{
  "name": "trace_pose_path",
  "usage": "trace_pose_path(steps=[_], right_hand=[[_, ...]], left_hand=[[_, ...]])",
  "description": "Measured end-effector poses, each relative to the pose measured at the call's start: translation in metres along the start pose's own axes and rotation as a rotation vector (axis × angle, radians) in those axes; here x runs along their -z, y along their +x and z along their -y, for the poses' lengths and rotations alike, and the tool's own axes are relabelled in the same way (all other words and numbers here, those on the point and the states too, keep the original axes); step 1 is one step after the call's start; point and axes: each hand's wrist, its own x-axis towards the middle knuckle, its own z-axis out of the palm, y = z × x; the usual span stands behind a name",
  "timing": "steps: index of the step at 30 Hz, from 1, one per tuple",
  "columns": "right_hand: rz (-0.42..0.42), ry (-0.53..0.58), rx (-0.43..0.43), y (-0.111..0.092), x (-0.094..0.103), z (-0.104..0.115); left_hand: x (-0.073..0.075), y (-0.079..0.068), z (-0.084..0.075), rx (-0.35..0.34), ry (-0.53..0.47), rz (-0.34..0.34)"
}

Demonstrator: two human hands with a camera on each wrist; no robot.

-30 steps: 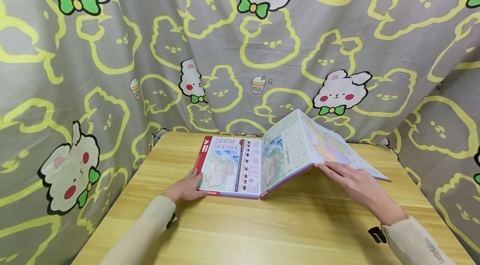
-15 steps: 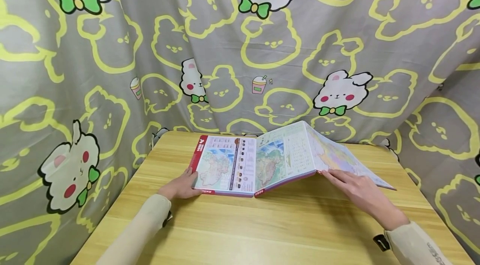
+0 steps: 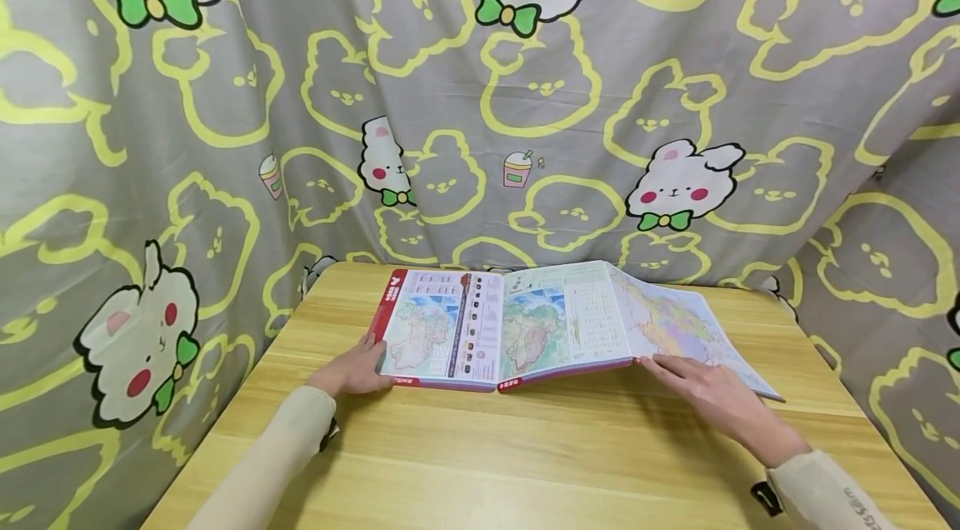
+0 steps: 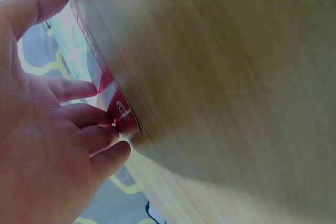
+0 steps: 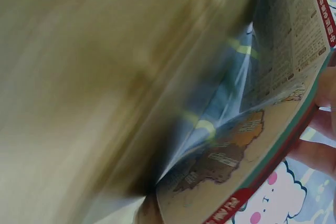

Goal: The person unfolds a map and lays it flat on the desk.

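A folding map (image 3: pixel 534 334) lies partly unfolded on the wooden table, with colourful panels facing up. Its left panel is flat, while the fold between the middle and right panels stands raised. My left hand (image 3: pixel 356 367) holds the left panel by its near left corner; in the left wrist view, fingertips (image 4: pixel 113 158) meet the red edge and the thumb lies farther along. My right hand (image 3: pixel 712 388) pinches the near edge at the raised fold. From the right wrist, the map's underside (image 5: pixel 231 163) shows a gap above the table, with fingers (image 5: pixel 315 156) at its edge.
The wooden table (image 3: pixel 465 463) extends toward me in front of the map. A grey curtain (image 3: pixel 442 80) with yellow outlines and white cartoon animals hangs close behind and along both sides.
The raised fold has come down, so the middle and right panels lie flatter. Both the map and my left hand have shifted slightly left; my right hand has lowered.
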Motion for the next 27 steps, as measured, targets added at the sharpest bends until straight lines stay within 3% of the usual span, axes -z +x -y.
trace_pose_path(steps=[10, 27], right_hand=[[0.151, 0.024, -0.023, -0.004, -0.011, 0.004], [0.204, -0.038, 0.113, -0.005, -0.031, 0.004]], left_hand=[[0.001, 0.001, 0.006, 0.026, -0.019, -0.01], [0.001, 0.004, 0.01, 0.07, -0.017, -0.02]])
